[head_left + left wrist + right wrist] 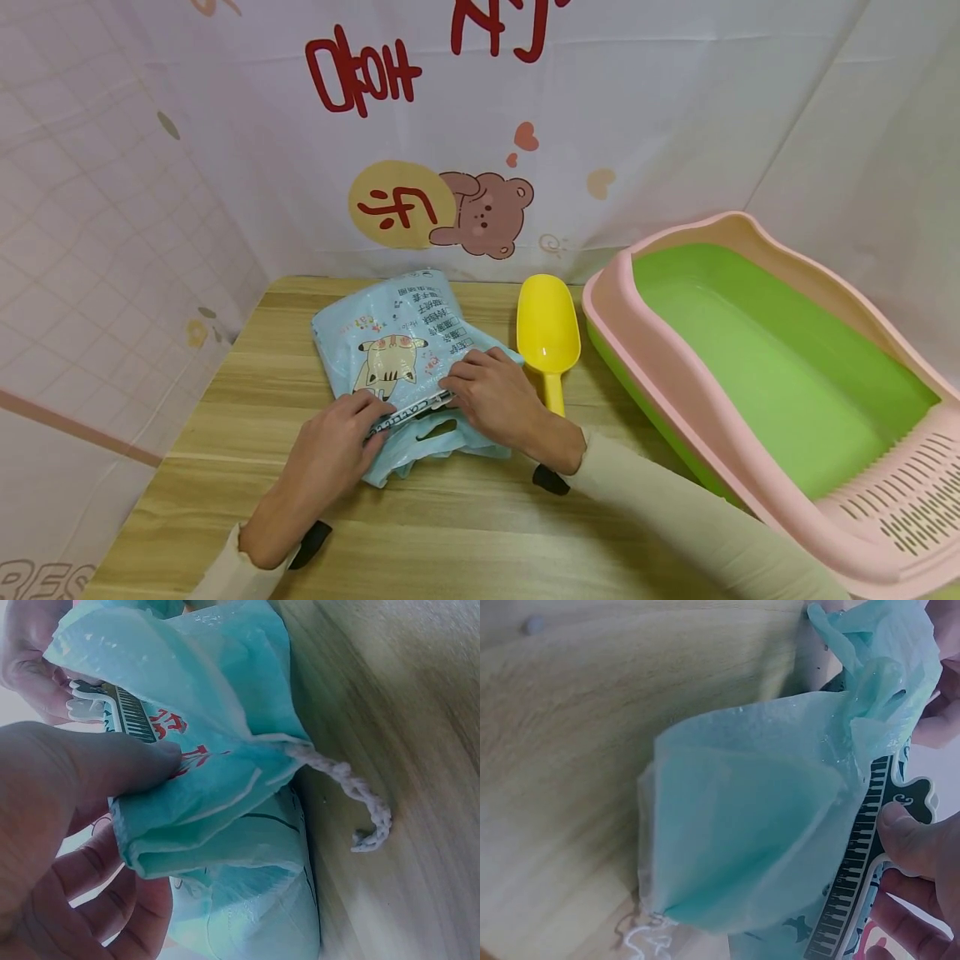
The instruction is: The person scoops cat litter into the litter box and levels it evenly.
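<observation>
A light-blue plastic bag [378, 321] with a cartoon cat lies on the wooden table, its top folded over and its handle-like cutout crumpled toward the near side. Across the fold runs a bag clip [847, 874] printed with piano keys. My left hand [330, 442] pinches the folded bag, thumb [131, 761] on top and fingers underneath. At the other end, my right hand [502, 400] pinches the clip's dark, wavy-edged end between thumb and fingers. From the bag's edge hangs a twisted white string [349, 784]. Whether the clip is fully fastened, I cannot tell.
Right of the bag lies a yellow scoop [549, 325], its handle partly behind my right hand. A green litter box with a pink rim [667, 358] fills the right side. Behind the table [450, 533] hangs a printed white cloth [645, 100].
</observation>
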Tool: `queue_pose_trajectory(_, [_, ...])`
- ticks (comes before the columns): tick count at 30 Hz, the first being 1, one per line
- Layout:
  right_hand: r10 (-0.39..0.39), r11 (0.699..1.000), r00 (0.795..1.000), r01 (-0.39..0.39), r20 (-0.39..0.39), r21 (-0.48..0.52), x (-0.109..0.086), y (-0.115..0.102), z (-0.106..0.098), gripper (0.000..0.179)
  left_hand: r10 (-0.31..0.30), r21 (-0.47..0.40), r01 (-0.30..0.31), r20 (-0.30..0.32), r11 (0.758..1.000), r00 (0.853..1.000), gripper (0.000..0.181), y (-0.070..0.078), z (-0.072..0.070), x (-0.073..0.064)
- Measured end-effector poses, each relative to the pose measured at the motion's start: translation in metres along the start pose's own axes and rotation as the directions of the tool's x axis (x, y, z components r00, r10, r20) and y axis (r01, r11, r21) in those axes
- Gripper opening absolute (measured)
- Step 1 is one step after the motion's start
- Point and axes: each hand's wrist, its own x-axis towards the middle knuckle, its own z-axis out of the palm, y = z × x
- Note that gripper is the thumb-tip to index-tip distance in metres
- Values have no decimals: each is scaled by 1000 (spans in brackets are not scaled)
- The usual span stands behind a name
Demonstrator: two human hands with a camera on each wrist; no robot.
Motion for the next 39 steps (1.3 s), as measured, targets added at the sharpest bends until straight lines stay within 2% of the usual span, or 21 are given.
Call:
queue_pose_trajectory(6, [7,1000,1000,-6,-22,25,-2,-1,2,20,-6,-1,6,7,1000,1000,30,0,-1,0])
queue_pose_trajectory(16, [-19,1000,995,18,-98,-10,-7,-1,6,18,-12,-6,12,21,1000,1000,30,0,-1,1])
queue_pose_trajectory(25, [-30,1000,986,30,-165,2,-11,0,9,18,21,2,-21,-5,1000,1000,30,-1,0,1])
queue_pose_trajectory(39, [-23,1000,979,27,-203,16,-16,-2,7,18,11,-2,-11,0,1000,1000,30,-2,1,0])
